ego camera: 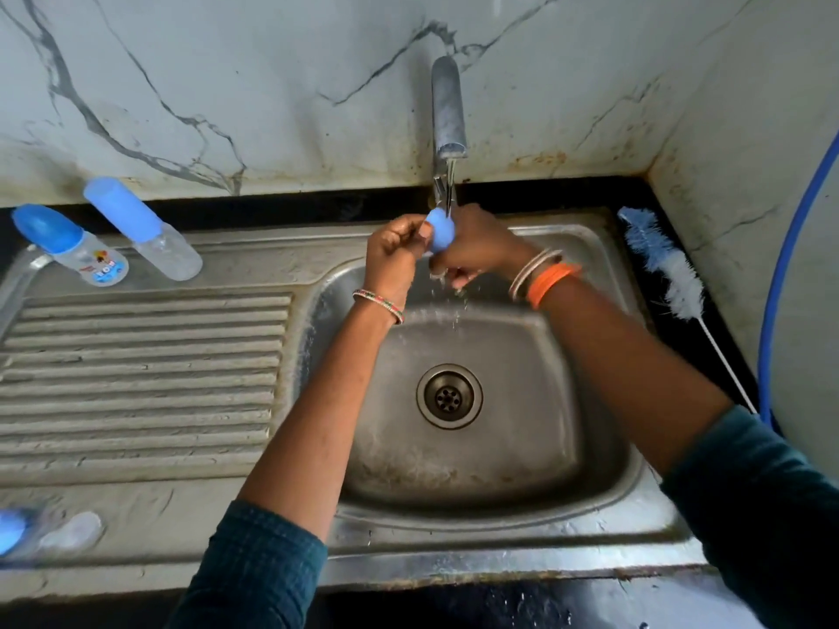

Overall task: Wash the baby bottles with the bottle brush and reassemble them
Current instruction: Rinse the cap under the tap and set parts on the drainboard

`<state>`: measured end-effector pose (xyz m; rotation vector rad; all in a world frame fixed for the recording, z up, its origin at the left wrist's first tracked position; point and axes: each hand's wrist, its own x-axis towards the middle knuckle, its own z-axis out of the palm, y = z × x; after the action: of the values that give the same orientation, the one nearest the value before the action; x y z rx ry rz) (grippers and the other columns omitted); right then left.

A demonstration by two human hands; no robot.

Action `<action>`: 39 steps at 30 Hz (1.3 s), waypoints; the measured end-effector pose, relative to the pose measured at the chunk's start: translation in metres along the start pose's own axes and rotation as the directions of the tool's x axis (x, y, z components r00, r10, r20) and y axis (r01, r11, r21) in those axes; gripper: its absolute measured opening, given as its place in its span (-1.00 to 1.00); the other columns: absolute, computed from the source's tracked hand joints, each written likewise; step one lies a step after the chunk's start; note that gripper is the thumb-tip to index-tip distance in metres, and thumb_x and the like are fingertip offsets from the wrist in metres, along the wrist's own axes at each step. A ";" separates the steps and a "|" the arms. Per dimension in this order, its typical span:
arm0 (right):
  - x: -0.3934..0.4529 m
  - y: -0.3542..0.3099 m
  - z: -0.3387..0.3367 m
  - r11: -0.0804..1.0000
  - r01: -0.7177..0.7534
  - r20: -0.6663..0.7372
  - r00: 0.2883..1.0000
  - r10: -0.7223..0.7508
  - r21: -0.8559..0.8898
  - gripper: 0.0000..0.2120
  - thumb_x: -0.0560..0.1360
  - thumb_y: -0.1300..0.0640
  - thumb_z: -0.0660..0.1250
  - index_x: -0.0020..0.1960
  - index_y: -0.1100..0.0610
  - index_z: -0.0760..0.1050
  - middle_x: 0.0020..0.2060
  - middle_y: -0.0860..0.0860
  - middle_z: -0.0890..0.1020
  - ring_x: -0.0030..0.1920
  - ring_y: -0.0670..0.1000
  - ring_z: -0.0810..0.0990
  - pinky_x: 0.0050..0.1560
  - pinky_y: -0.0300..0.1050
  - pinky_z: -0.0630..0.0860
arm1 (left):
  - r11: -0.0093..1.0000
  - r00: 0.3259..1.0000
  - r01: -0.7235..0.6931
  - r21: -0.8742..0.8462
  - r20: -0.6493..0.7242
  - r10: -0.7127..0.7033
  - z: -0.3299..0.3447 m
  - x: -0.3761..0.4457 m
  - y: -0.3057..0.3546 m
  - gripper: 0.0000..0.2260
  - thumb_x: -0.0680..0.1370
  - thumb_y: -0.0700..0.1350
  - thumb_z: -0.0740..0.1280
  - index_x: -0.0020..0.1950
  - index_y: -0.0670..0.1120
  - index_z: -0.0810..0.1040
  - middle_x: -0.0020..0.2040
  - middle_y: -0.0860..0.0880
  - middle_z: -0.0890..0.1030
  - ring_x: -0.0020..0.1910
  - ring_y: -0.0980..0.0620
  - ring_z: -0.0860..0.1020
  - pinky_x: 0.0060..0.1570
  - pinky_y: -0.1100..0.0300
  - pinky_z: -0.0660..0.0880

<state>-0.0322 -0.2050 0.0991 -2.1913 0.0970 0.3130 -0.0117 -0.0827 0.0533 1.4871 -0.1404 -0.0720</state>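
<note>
Two hands meet under the running tap at upper centre of the frame, rinsing a small blue bottle cap over the steel sink. The left hand curls its fingers round the cap's left side, while the right hand closes on it from the right; whether the right also holds something beneath cannot be told. Holding the piece directly in the stream likely lets water run off into the basin below.

Towards upper left, two capped baby bottles lie on the draining board, apparently set clear of the splash; one is printed, the other plain, both clear-bodied with blue tops. Another bottle, blurred, lies at lower left. At right of the frame, the bottle brush, blue and white bristled on a thin wire handle, rests unused on the dark counter edge beside the sink.
</note>
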 end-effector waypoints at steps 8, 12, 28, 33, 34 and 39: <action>-0.011 0.026 0.012 0.622 0.058 -0.256 0.878 -0.404 -0.781 -0.60 0.34 0.32 0.33 0.17 0.25 0.44 -0.09 0.25 0.60 -0.13 0.34 0.59 -0.25 0.08 0.47 | 0.972 0.951 0.221 0.078 0.202 -0.233 -0.004 -0.002 0.010 -0.87 0.61 -0.11 0.22 -0.11 0.00 0.51 -0.32 0.20 0.57 -0.30 0.30 0.46 -0.34 0.36 0.32; -0.007 0.012 0.009 0.917 0.091 -0.210 0.960 -0.184 -0.388 -0.75 0.36 0.31 0.38 0.03 0.25 0.50 -0.13 0.23 0.64 -0.18 0.25 0.64 -0.22 0.03 0.55 | 0.997 0.996 0.064 -0.048 0.056 -0.062 0.000 -0.005 -0.008 -0.92 0.52 -0.16 0.24 -0.15 -0.06 0.49 -0.40 0.21 0.59 -0.39 0.34 0.47 -0.39 0.44 0.34; -0.007 0.018 0.063 0.739 0.190 -0.261 0.855 -0.449 -0.646 -0.50 0.55 0.17 0.14 0.45 0.33 0.24 0.38 0.30 0.35 0.40 0.30 0.29 0.44 0.15 0.19 | 0.628 0.720 0.538 -0.562 -0.081 -0.689 0.010 -0.008 -0.026 -0.73 0.63 -0.17 0.17 -0.27 -0.14 0.44 -0.31 -0.08 0.60 -0.41 0.09 0.54 -0.28 0.26 0.53; -0.027 0.049 0.048 0.807 0.273 -0.255 0.854 -0.454 -0.523 -0.41 0.57 0.02 -0.07 0.45 0.41 0.18 0.41 0.33 0.30 0.45 0.28 0.26 0.45 0.18 0.20 | 0.589 0.773 0.416 -0.693 -0.072 -0.630 0.002 -0.010 -0.017 -0.76 0.64 -0.18 0.14 -0.18 -0.22 0.45 -0.53 -0.07 0.58 -0.57 0.08 0.56 -0.48 0.26 0.53; -0.025 0.050 0.043 0.825 0.257 -0.271 0.860 -0.433 -0.503 -0.40 0.58 0.01 -0.08 0.44 0.42 0.20 0.40 0.34 0.32 0.44 0.28 0.28 0.44 0.18 0.22 | 0.597 0.779 0.419 -0.684 -0.067 -0.624 0.003 -0.010 -0.017 -0.78 0.64 -0.17 0.15 -0.16 -0.21 0.45 -0.50 -0.07 0.60 -0.54 0.07 0.58 -0.44 0.25 0.55; -0.030 0.045 0.042 0.755 0.315 -0.186 0.848 -0.496 -0.576 -0.42 0.59 0.01 -0.07 0.49 0.36 0.13 0.45 0.28 0.26 0.49 0.21 0.19 0.51 0.04 0.10 | 0.614 0.776 0.436 -0.658 -0.071 -0.627 0.005 -0.006 -0.020 -0.82 0.63 -0.20 0.18 -0.15 -0.21 0.45 -0.50 -0.07 0.60 -0.57 0.06 0.56 -0.53 0.28 0.49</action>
<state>-0.0774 -0.1996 0.0480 -2.7154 -0.3340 -0.3304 -0.0172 -0.0888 0.0333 0.8116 0.5566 -0.3533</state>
